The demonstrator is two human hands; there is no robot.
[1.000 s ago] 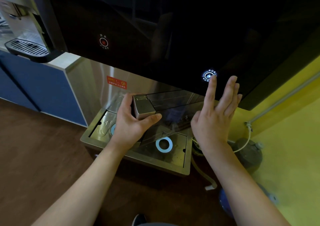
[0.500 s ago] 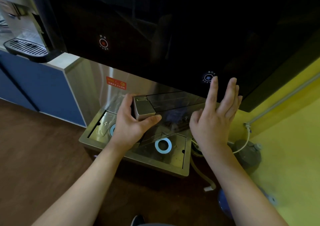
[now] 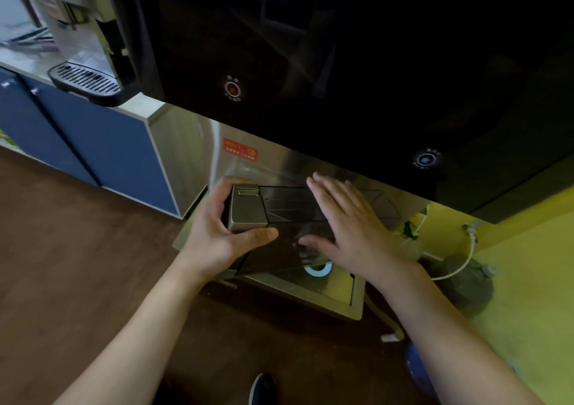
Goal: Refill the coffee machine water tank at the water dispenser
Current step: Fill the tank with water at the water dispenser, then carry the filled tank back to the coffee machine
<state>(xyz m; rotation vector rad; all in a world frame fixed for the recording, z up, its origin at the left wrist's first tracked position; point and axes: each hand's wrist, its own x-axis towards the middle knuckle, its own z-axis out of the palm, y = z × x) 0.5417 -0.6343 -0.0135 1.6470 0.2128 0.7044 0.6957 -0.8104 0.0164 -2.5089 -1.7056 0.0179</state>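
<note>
My right hand (image 3: 351, 227) has come down off the round blue-lit touch button (image 3: 426, 158) on the tall glossy black water dispenser (image 3: 341, 62) and now lies flat, fingers straight, on the side of the tank. The button looks dim next to a second ago, so my read is the fill is stopped.

The smoked translucent plastic coffee machine water tank (image 3: 289, 209) with the brushed-metal end cap (image 3: 248, 207) sits in the dispenser alcove, over the stainless steel drip tray (image 3: 354, 303). My left hand (image 3: 223, 233) grasps the metal cap end, thumb across its lower edge, fingers curled behind.

Handling, my estimate: rigid shell, heavy if full, water will slosh, smooth plastic likely wet and slick. Keep the left grip on the cap, move the right under or around the far end, carry it level with both hands.

Around it:
- silver coffee machine (image 3: 77, 25) with slotted black drip grate, on the counter over the blue cabinet (image 3: 93, 153), to the left. That is where the tank goes.
- black panel overhang just above the tank; pull out and down before lifting.
- red-lit button (image 3: 232, 89) above my left hand, red warning sticker (image 3: 240, 149) below it. Probably hot water, avoid touching it.
- blue ring drain (image 3: 317, 269) in the tray below the tank.
- white hose (image 3: 456, 264) and grey canister (image 3: 462, 283) on the floor at right, my dark shoe (image 3: 262, 387) below.
</note>
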